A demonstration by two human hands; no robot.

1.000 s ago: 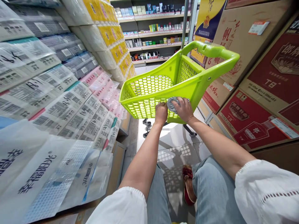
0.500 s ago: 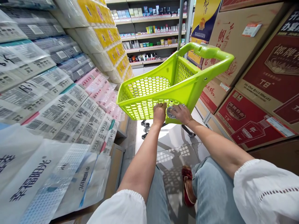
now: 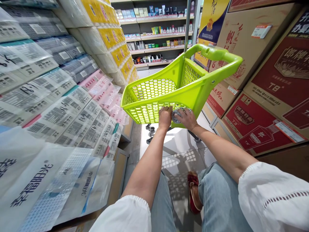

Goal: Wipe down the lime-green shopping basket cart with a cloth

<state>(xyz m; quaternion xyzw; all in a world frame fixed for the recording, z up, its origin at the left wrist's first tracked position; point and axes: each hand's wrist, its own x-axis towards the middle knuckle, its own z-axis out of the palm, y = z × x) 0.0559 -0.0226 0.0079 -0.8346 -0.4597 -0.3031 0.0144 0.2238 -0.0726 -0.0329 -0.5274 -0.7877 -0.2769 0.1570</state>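
Nearest, short of the cart, are pale jeans and a red woven shoe (image 3: 193, 193) on the glossy grey floor (image 3: 178, 141). Both bare forearms run forward out of white sleeves.

The lime-green plastic cart (image 3: 154, 90) is tipped up, its near end wall facing the person. The left hand (image 3: 165, 118) is closed on that end wall, knuckles up. Just right of it, the right hand (image 3: 187, 118) has its fingers curled over a grey-and-white patterned cloth (image 3: 176, 114) and presses it against the same wall, so the cloth sits between the two hands. The hands are close together, nearly touching. Under the cart, its small castors (image 3: 151, 129) are just above the floor.

Left of the cart, stacked plastic-wrapped packs (image 3: 31, 183) carry the writing 幸福阳光. The packs beyond them show only fine print, too small to read. Further along are pink packs (image 3: 106, 90) and then yellow-labelled ones (image 3: 116, 35).

Right of the cart are red cartons (image 3: 260, 125) marked "T8" and 郎牌. Behind its looped handle (image 3: 214, 53) is a brown carton (image 3: 241, 35) with a large red 帆.

Beyond the cart, shelves (image 3: 159, 32) hold small bottles and boxes, their labels unreadable.
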